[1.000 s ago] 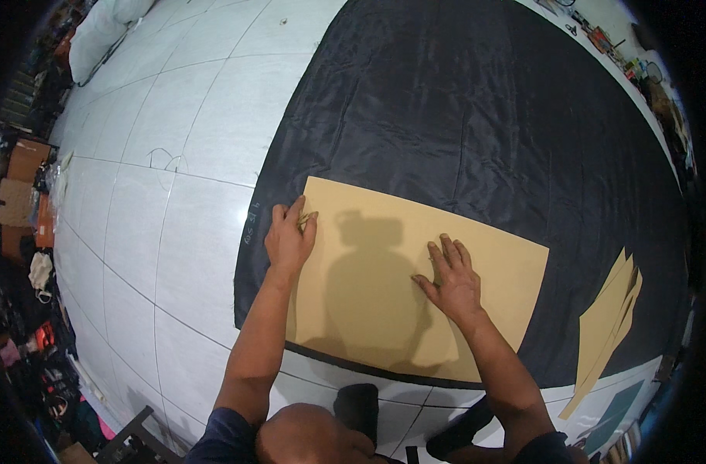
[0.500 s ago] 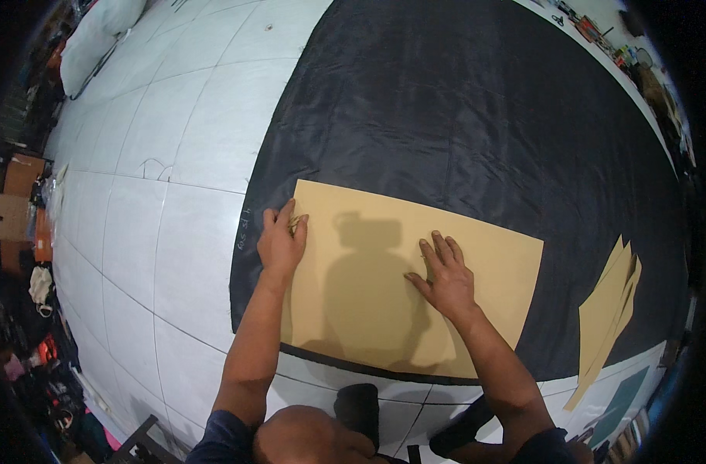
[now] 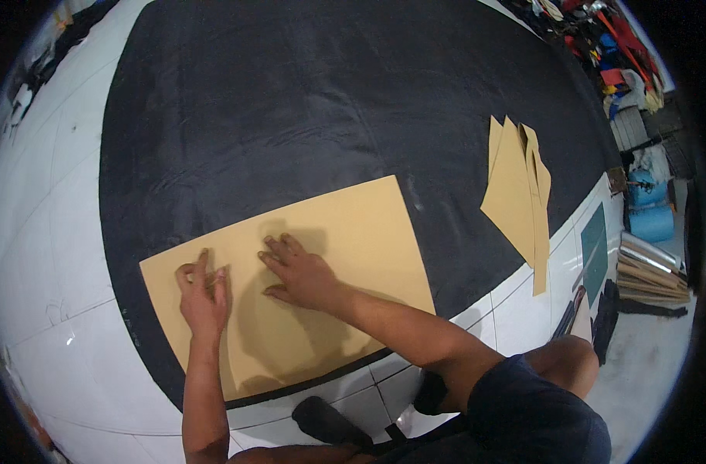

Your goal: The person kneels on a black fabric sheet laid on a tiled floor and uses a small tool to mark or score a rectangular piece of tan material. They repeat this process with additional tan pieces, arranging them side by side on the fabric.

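A large tan sheet of paper or card (image 3: 360,232) lies flat on a wide black fabric (image 3: 291,85), near the fabric's front edge. My left hand (image 3: 202,301) rests on the left part of the sheet, inside its left edge. Its forefinger and thumb are stretched apart, while the other fingers are partly bent. To its right, my right hand (image 3: 300,272) lies palm down on the sheet with the fingers spread. Shadows fall around both hands.
Several narrow, pointed tan pattern pieces (image 3: 515,189) lie overlapping on the fabric at the right. White tiled floor (image 3: 51,255) borders the fabric. A green mat (image 3: 595,251), blue rolls (image 3: 650,209) and stacked boards or rolls (image 3: 650,271) sit at the far right.
The view has swung to the right, so the sheet appears turned and further left. My left hand has shifted from the sheet's left edge inward. My right hand stays spread on the sheet.
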A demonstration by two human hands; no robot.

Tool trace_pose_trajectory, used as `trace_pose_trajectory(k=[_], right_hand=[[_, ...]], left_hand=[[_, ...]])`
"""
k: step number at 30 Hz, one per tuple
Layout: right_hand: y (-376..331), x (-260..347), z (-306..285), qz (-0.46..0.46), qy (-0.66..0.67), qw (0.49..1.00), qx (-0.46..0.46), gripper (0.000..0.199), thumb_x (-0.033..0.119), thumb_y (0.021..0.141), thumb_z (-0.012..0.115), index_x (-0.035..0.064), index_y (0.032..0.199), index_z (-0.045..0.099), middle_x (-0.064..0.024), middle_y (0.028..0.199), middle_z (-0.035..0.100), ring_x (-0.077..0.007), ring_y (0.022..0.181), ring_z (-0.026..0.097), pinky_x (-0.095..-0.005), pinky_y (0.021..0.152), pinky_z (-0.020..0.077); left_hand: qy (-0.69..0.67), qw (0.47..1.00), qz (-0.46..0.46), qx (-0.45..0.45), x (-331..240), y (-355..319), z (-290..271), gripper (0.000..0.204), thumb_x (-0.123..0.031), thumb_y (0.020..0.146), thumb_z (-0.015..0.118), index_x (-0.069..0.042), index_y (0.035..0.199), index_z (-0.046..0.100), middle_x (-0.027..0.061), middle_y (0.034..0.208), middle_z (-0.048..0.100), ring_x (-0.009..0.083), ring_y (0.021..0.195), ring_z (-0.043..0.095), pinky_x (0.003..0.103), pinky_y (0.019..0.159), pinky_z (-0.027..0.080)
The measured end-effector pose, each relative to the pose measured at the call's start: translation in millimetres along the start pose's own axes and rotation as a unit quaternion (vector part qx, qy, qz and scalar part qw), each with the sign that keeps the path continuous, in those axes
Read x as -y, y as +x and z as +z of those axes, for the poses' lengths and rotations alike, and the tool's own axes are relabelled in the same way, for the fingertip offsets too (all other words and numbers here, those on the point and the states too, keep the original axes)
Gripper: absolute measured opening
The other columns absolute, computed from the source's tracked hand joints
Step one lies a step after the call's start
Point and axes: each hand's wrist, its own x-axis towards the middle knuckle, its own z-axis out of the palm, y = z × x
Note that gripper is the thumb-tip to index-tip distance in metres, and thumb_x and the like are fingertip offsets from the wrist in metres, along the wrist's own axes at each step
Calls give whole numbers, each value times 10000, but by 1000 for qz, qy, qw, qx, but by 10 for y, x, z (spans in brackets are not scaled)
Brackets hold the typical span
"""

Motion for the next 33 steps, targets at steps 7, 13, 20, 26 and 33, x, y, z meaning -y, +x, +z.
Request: trace_pose_trajectory(k=[7, 13, 20, 26, 33], right_hand=[[-34, -188, 4, 11, 65, 997, -35, 642, 460, 906, 683, 119, 1426, 524, -131, 1548, 407, -359, 1422, 390, -471, 1044, 499], [-389, -1236, -553, 207, 71, 939, -266, 427, 350, 907, 716, 124, 1265, 659, -104, 1267, 571, -288, 1156, 572, -434, 911, 524], [-728, -1889, -732, 285, 37, 928, -236, 497, 386, 866, 739, 117, 1275, 655, -87, 1050, 569, -289, 1023, 582, -432, 821, 539], [-771, -1975, -641, 287, 23, 920, -265, 497, 386, 846, 773, 146, 1271, 677, -63, 1009, 565, -242, 974, 589, -398, 784, 549], [-717, -1960, -544, 286, 33, 919, -268, 482, 405, 862, 749, 195, 1286, 661, -86, 1035, 564, -289, 1007, 591, -426, 829, 539]], left_hand=[[52, 998, 40, 16, -239, 30, 409, 494, -387, 933, 679, -156, 1364, 611, 153, 1238, 515, 320, 1027, 640, 448, 832, 559], [93, 995, 39, -10, -281, 8, 462, 685, -442, 788, 814, -143, 1368, 604, 160, 1251, 508, 338, 1087, 617, 452, 884, 549], [111, 993, 32, -25, -244, 5, 545, 728, -392, 745, 840, -141, 1383, 595, 186, 1280, 500, 360, 1127, 599, 462, 913, 538], [102, 993, 51, -38, -212, -13, 646, 749, -358, 722, 855, -143, 1390, 592, 189, 1269, 511, 365, 1110, 608, 456, 879, 554], [82, 995, 28, -45, -70, -86, 633, 761, -311, 691, 881, -132, 1378, 608, 193, 1275, 525, 321, 1024, 646, 417, 860, 572]])
